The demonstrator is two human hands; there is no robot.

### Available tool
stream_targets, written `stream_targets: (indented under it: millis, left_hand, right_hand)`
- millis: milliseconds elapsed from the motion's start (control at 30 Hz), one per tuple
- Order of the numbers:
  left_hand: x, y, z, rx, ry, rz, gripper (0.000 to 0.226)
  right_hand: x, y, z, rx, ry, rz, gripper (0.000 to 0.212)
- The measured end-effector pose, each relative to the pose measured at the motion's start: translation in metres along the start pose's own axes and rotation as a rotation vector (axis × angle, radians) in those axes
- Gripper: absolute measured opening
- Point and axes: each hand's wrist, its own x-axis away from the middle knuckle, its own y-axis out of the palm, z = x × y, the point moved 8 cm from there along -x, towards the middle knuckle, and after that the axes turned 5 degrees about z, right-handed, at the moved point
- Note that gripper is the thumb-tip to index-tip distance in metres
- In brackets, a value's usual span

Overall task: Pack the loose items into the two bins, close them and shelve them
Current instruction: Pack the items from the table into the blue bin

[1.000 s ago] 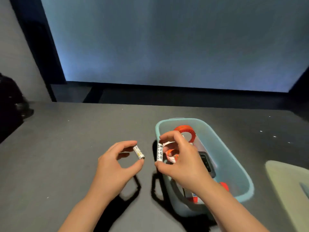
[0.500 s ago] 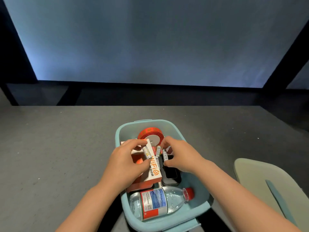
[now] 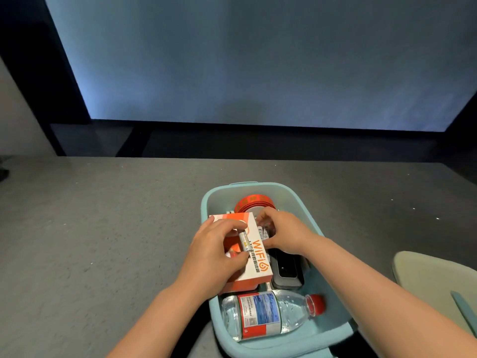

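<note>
A light blue bin [image 3: 296, 196] stands open on the dark table, just in front of me. Inside lie an orange and white WiFi box [image 3: 259, 262], a red tape roll [image 3: 254, 201], a black device [image 3: 285, 270] and a water bottle [image 3: 268, 315] with a red cap. My left hand [image 3: 214, 257] is over the box and pinches a small white battery [image 3: 245, 242] between thumb and fingers. My right hand [image 3: 284, 232] reaches into the bin with curled fingers beside several batteries [image 3: 263, 232]; what it holds is hidden.
A pale green lid [image 3: 436, 288] with a blue handle strip lies on the table at the right edge. The grey tabletop [image 3: 103, 228] stretches left and behind the bin. A large lit panel fills the background.
Both hands went from beside the bin down into it, each carrying a battery. The left hand has since lowered its battery onto the WiFi box.
</note>
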Motion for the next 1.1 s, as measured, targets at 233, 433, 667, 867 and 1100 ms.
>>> stream_targets:
  millis: [233, 433, 667, 867, 1100]
  left_hand:
    - [0.000, -0.003, 0.009, 0.056, 0.042, 0.014, 0.058]
    - [0.000, 0.002, 0.023, -0.056, 0.133, -0.003, 0.065]
    - [0.009, -0.021, 0.001, 0.070, 0.013, 0.220, 0.048]
    - [0.048, -0.058, -0.045, 0.056, -0.169, 0.348, 0.030]
    - [0.103, -0.141, -0.101, -0.035, -0.342, 0.600, 0.041]
  right_hand:
    - [0.054, -0.041, -0.020, -0.471, 0.078, 0.342, 0.007]
    - [0.069, -0.017, -0.035, -0.641, 0.158, 0.179, 0.024]
    - [0.049, -0.041, -0.005, -0.281, 0.283, 0.355, 0.018]
    - [0.016, -0.019, 0.002, 0.102, 0.260, 0.233, 0.021]
    - [0.012, -0.013, 0.009, 0.164, 0.301, 0.217, 0.029]
